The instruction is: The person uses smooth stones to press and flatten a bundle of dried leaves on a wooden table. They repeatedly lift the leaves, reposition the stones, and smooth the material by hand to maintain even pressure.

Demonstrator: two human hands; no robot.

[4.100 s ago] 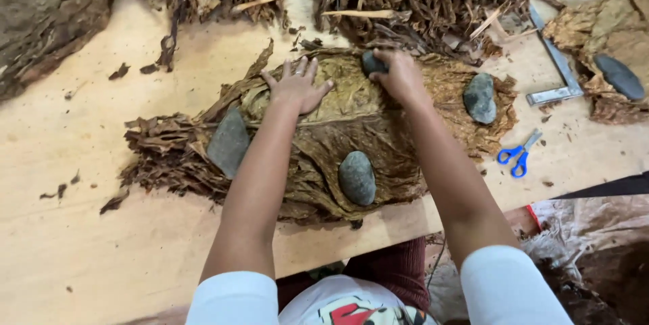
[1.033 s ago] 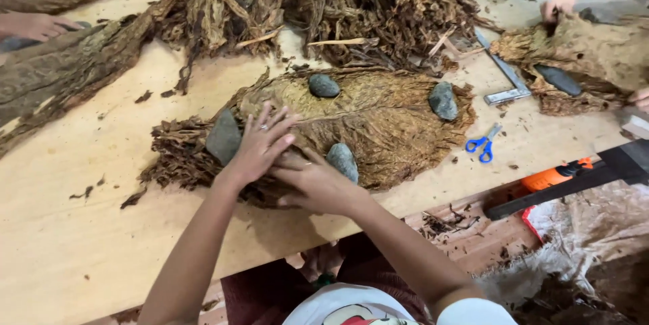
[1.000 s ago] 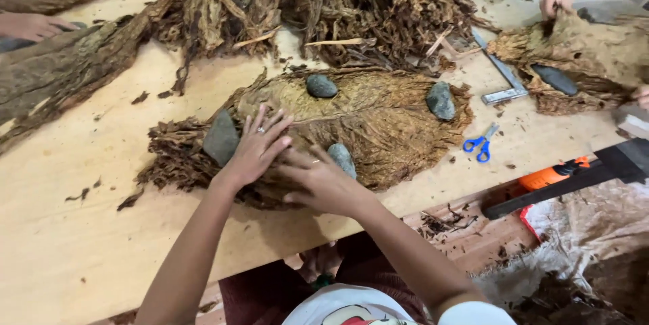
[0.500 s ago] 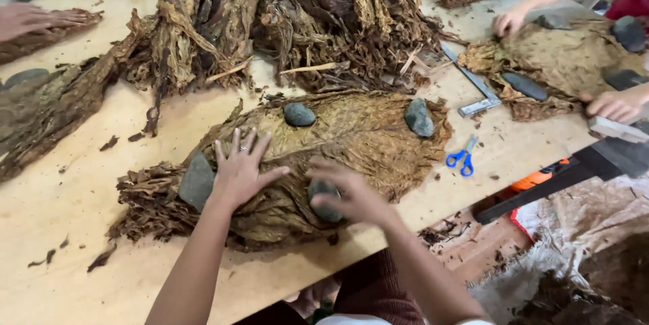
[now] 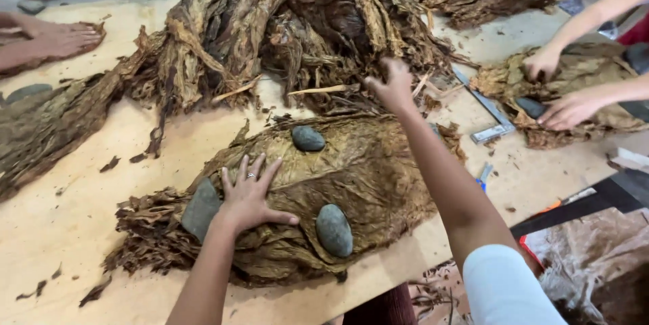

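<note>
A flattened stack of brown dried leaves [image 5: 365,169] lies on the wooden table [image 5: 81,244] before me, weighted by three smooth grey stones [image 5: 334,229]. My left hand [image 5: 249,193] rests flat on the stack with fingers spread, beside the left stone [image 5: 201,209]. My right hand [image 5: 393,86] reaches far forward into the big heap of tangled dried leaves [image 5: 304,27]; its fingers are curled at the heap's near edge, and whether they grip a leaf is unclear.
Another person's two hands [image 5: 564,85] press a leaf pile with a stone at the right. A third person's hand [image 5: 57,37] lies on leaves at the far left. A metal square ruler [image 5: 487,112] and blue scissors [image 5: 483,177] lie right of my stack.
My right hand left the front stone and stretched forward to the big leaf heap. My left hand stayed flat on the stack. The view tilted up toward the heap.
</note>
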